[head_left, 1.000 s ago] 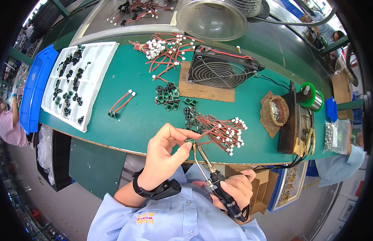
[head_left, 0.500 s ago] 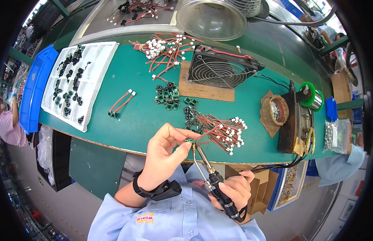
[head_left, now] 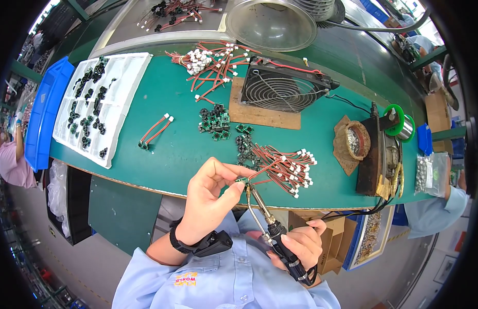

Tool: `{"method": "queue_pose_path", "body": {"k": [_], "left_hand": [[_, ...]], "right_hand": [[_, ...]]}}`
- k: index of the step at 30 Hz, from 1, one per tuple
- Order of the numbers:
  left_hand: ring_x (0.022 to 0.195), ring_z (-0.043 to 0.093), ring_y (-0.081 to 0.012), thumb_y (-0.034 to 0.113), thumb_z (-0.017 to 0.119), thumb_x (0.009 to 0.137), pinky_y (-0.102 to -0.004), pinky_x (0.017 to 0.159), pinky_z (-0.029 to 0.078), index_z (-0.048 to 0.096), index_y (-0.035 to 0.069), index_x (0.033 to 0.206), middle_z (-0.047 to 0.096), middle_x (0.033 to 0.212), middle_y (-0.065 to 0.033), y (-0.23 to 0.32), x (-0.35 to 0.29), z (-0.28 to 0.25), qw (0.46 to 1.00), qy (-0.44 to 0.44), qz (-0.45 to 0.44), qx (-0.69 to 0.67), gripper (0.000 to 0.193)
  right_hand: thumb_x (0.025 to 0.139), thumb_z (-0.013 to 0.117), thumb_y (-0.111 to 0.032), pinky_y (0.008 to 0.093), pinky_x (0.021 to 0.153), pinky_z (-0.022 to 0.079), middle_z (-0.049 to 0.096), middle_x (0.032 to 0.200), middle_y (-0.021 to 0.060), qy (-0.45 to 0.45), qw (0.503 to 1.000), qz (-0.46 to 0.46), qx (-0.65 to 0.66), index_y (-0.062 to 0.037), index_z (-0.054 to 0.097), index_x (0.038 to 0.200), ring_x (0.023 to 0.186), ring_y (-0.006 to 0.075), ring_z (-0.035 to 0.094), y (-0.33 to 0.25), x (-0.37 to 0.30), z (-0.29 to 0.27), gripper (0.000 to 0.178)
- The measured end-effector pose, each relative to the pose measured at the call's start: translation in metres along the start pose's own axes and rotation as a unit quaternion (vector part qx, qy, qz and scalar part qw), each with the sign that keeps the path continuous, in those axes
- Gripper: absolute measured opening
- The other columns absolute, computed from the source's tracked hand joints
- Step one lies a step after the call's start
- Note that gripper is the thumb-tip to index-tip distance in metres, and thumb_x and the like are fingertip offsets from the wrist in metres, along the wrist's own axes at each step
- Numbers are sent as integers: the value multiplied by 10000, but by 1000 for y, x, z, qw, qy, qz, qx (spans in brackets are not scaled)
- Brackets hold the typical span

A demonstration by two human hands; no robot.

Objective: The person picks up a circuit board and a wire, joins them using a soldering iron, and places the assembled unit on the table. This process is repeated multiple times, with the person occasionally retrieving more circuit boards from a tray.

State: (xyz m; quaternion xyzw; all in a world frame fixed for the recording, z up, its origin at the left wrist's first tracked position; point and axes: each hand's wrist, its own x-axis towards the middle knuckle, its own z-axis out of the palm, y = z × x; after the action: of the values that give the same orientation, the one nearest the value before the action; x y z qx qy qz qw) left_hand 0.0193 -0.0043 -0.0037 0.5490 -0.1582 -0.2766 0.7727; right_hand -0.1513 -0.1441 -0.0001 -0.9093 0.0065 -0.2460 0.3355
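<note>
- Small green circuit board (head_left: 242, 180): pinched by thumb and fingers of the left hand (head_left: 214, 191), over the green bench (head_left: 190, 147) near its front edge; this grip hides much of it.
- Black-handled soldering iron with metal tubes (head_left: 278, 235): grasped in the right hand (head_left: 305, 244), its tip at the board; whether they touch is too small to tell.
- Red wires with white plugs (head_left: 288, 169): heaped beyond, overlapping and hiding one another.
- Grey ribbed duct (head_left: 319, 9): cut off above.
</note>
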Motion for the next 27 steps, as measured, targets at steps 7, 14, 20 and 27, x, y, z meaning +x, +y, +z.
{"method": "queue_pose_path", "body": {"k": [7,14,20,27], "left_hand": [[974,591,-212,-28,533,834,-338,864,462,430,21,862,603,1033,-207,-2,0,0,1000,-3,18,12,118],[952,588,-197,-19,540,826,-321,826,466,432,28,857,605,1025,-204,-1,0,2,1000,3,26,9,122],[867,551,-132,-20,544,823,-270,734,431,432,49,854,610,1035,-199,8,0,-7,997,-15,-46,-68,135],[856,547,-131,9,542,820,-256,716,428,441,65,829,605,1040,-198,18,-2,-11,967,-60,-140,-204,116]], "right_hand": [[593,795,-232,367,814,335,633,733,-11,-4,1000,2,7,-126,624,978,643,145,564,0,0,-1,434],[654,743,-231,414,810,327,606,674,33,-3,999,-24,23,-76,575,1006,628,175,547,3,1,-7,419],[778,650,-152,351,841,384,586,938,90,252,966,53,-7,-39,520,1149,814,156,551,31,-5,-1,410],[861,518,15,254,822,422,575,1031,107,282,914,290,-38,-40,445,1278,895,161,541,81,10,3,427]]}}
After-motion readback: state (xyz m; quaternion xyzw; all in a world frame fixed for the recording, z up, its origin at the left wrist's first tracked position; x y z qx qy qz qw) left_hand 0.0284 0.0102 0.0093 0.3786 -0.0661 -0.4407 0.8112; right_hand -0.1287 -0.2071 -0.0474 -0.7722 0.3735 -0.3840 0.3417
